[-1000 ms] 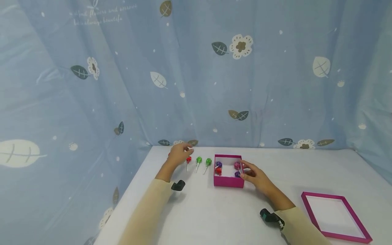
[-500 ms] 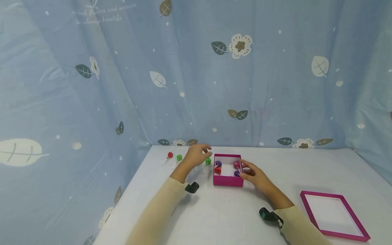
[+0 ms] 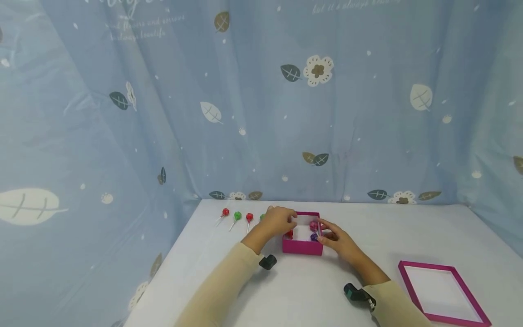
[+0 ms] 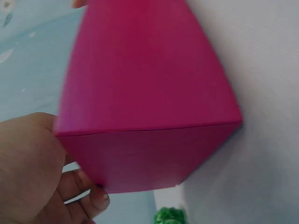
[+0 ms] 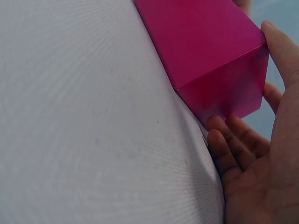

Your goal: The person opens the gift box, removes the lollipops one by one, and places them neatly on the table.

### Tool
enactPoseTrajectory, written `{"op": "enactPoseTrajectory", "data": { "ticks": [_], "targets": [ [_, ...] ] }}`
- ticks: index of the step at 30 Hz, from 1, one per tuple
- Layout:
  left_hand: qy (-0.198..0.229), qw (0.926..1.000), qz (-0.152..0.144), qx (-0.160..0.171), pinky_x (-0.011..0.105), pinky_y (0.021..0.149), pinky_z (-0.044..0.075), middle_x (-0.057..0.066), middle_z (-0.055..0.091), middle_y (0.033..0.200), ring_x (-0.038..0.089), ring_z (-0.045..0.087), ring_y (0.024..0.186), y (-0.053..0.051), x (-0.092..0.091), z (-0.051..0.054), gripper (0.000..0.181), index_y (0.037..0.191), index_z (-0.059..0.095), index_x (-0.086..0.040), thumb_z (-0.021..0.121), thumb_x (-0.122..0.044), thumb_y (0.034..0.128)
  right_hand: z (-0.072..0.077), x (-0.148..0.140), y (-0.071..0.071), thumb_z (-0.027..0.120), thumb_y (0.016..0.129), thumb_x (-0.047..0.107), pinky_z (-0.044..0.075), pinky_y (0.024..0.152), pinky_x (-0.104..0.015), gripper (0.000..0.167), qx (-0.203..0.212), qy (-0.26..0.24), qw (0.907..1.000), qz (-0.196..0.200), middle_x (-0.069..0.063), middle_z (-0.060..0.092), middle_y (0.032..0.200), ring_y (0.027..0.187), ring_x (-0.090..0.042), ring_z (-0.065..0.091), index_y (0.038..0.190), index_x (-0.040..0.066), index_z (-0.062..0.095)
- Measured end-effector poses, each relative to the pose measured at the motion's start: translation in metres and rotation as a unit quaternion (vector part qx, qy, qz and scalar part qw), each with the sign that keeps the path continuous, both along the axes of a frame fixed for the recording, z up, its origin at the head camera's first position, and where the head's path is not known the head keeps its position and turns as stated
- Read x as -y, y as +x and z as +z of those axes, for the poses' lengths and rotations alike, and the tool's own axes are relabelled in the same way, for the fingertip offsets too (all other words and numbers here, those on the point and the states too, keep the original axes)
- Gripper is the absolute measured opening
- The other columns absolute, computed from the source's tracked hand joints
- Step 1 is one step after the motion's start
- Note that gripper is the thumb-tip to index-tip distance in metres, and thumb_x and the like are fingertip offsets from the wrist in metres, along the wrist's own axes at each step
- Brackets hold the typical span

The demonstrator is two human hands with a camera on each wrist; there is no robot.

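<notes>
An open magenta box [image 3: 302, 247] with a white inside sits mid-table in the head view. Inside show a red lollipop [image 3: 289, 234], a pink lollipop [image 3: 313, 225] and a purple lollipop [image 3: 314, 237]. My left hand [image 3: 278, 221] is over the box's left side, fingers bent at the rim; whether they pinch anything is hidden. My right hand [image 3: 342, 245] grips the box's right side, with its thumb [image 5: 280, 49] at the near corner and other fingers along the side wall. The left wrist view shows the box's outer walls and a green lollipop [image 4: 170, 215] beyond.
Left of the box lie a red lollipop [image 3: 225, 212], a green lollipop [image 3: 238, 216], another red lollipop [image 3: 249, 217] and a partly covered green lollipop [image 3: 263, 217]. A magenta-rimmed lid [image 3: 445, 293] lies at right on the white table [image 3: 302, 290]. A blue curtain [image 3: 261, 136] stands behind.
My left hand has moved right from above the lollipop row to the box's left side, uncovering the left lollipops. My right hand has stayed at the box. The view has shifted slightly.
</notes>
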State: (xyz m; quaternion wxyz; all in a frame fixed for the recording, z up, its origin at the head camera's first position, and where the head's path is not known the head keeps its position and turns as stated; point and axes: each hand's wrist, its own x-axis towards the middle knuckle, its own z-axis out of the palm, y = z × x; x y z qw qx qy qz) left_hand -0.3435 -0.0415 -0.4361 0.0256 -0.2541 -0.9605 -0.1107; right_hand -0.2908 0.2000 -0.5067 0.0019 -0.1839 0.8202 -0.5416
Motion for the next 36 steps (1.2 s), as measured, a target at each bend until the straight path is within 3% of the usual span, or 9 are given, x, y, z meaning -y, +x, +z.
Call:
{"op": "enactPoseTrajectory", "data": {
  "ticks": [6, 8, 11, 14, 20, 26, 36],
  "targets": [
    [-0.058, 0.9976, -0.001, -0.039, 0.036, 0.082, 0.040, -0.011, 0.070, 0.102, 0.010, 0.063, 0.098, 0.001, -0.003, -0.006, 0.029, 0.119, 0.069, -0.023, 0.066, -0.035, 0.0926, 0.031, 0.008, 0.022, 0.063, 0.096, 0.016, 0.047, 0.083, -0.039, 0.061, 0.003, 0.008, 0.9999, 0.013, -0.027, 0.046, 0.130, 0.098, -0.029, 0.057, 0.148, 0.000, 0.036],
    [-0.081, 0.9954, 0.001, -0.052, 0.035, 0.082, 0.042, -0.010, 0.070, 0.106, 0.011, 0.063, 0.099, 0.000, -0.005, -0.006, 0.029, 0.119, 0.069, -0.023, 0.065, -0.035, 0.0930, 0.031, 0.008, 0.022, 0.063, 0.096, 0.016, 0.047, 0.083, -0.039, 0.060, 0.001, 0.009, 0.9999, 0.009, -0.025, 0.047, 0.130, 0.098, -0.029, 0.057, 0.148, 0.001, 0.037],
    [-0.110, 0.9923, 0.002, -0.057, 0.035, 0.081, 0.047, -0.009, 0.070, 0.107, 0.011, 0.063, 0.095, -0.002, -0.008, -0.005, 0.030, 0.121, 0.069, -0.023, 0.063, -0.034, 0.0933, 0.029, 0.007, 0.019, 0.062, 0.096, 0.016, 0.047, 0.082, -0.039, 0.060, 0.000, 0.007, 0.9999, 0.007, -0.024, 0.046, 0.130, 0.099, -0.030, 0.057, 0.148, 0.002, 0.037],
    [-0.122, 0.9918, 0.005, -0.040, 0.034, 0.077, 0.049, -0.007, 0.070, 0.104, 0.010, 0.062, 0.085, -0.003, -0.011, -0.003, 0.029, 0.119, 0.069, -0.022, 0.064, -0.033, 0.0930, 0.016, 0.005, 0.011, 0.063, 0.095, 0.017, 0.047, 0.082, -0.041, 0.060, -0.001, 0.003, 1.0000, 0.003, -0.023, 0.046, 0.131, 0.099, -0.031, 0.057, 0.149, 0.006, 0.037],
    [-0.132, 0.9913, 0.001, 0.002, 0.033, 0.067, 0.047, -0.008, 0.063, 0.081, 0.010, 0.054, 0.070, -0.006, -0.016, -0.001, 0.019, 0.106, 0.072, -0.022, 0.067, -0.030, 0.0897, -0.006, 0.000, -0.003, 0.066, 0.094, 0.024, 0.047, 0.083, -0.040, 0.062, 0.000, 0.004, 1.0000, -0.008, -0.017, 0.046, 0.132, 0.099, -0.027, 0.057, 0.149, 0.015, 0.039],
    [-0.126, 0.9915, 0.006, 0.032, 0.034, 0.067, 0.046, -0.009, 0.058, 0.072, 0.011, 0.054, 0.069, -0.008, -0.020, -0.004, 0.015, 0.100, 0.072, -0.023, 0.068, -0.031, 0.0885, -0.007, -0.001, -0.004, 0.067, 0.093, 0.026, 0.047, 0.083, -0.041, 0.062, -0.006, -0.005, 1.0000, -0.005, -0.017, 0.047, 0.130, 0.099, -0.028, 0.058, 0.148, 0.016, 0.041],
    [-0.126, 0.9917, -0.003, 0.026, 0.034, 0.069, 0.047, -0.009, 0.060, 0.077, 0.014, 0.054, 0.069, -0.011, -0.021, -0.010, 0.014, 0.103, 0.070, -0.024, 0.067, -0.024, 0.0888, -0.007, -0.001, -0.003, 0.066, 0.093, 0.026, 0.048, 0.083, -0.038, 0.062, 0.000, -0.002, 1.0000, -0.009, -0.017, 0.048, 0.131, 0.099, -0.026, 0.058, 0.149, 0.016, 0.040]
  ]
}}
